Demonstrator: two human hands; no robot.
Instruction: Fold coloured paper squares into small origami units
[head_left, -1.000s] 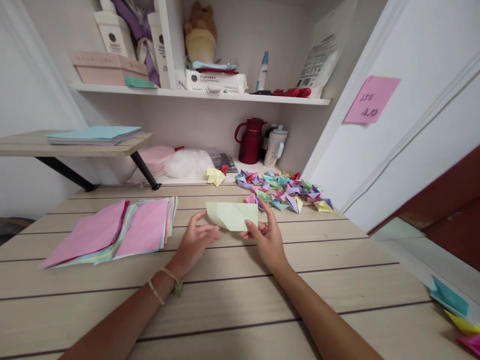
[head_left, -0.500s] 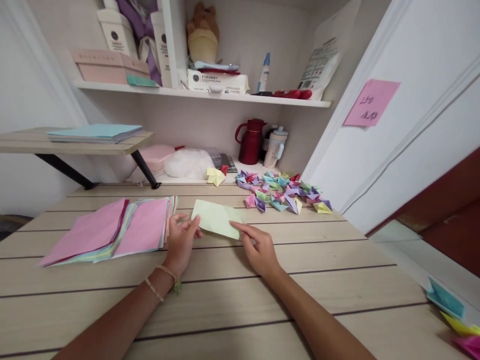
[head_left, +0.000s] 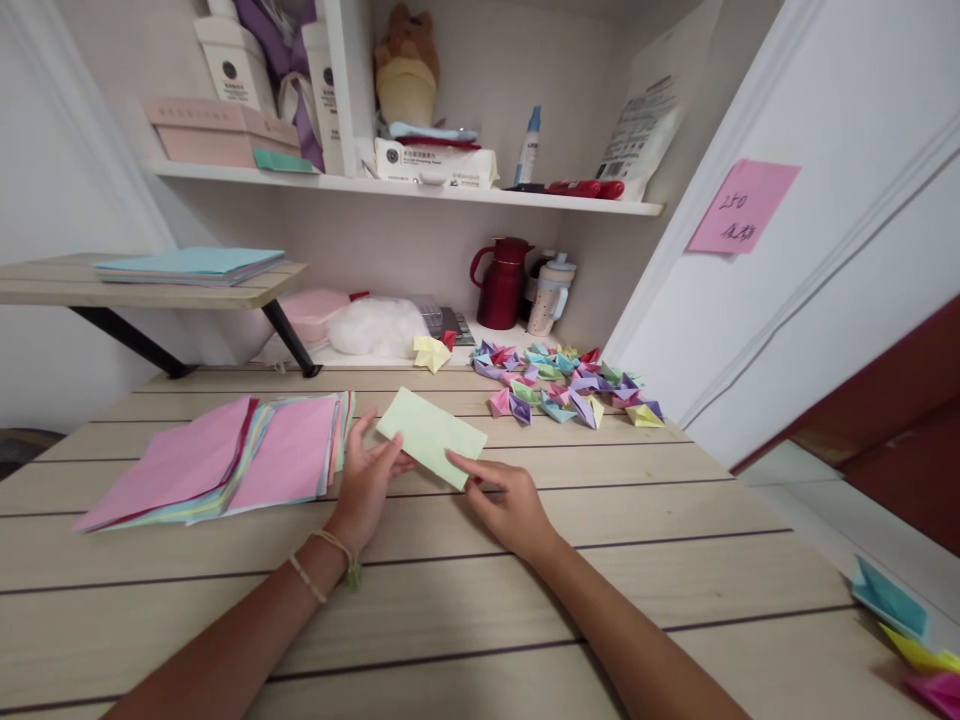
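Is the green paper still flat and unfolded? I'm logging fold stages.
No: the green paper is a folded oblong strip, held by the left hand and right hand.

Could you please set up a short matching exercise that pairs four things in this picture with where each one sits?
Things:
1. light green folded paper
2. pink paper stack
3. red jug
4. pink note

Places:
A. stuck on the white door at the right
B. at the back of the table, beside a white cup
C. on the table, left of the left hand
D. between the fingertips of the left hand and the right hand

Pairs: 1-D, 2-C, 3-B, 4-A
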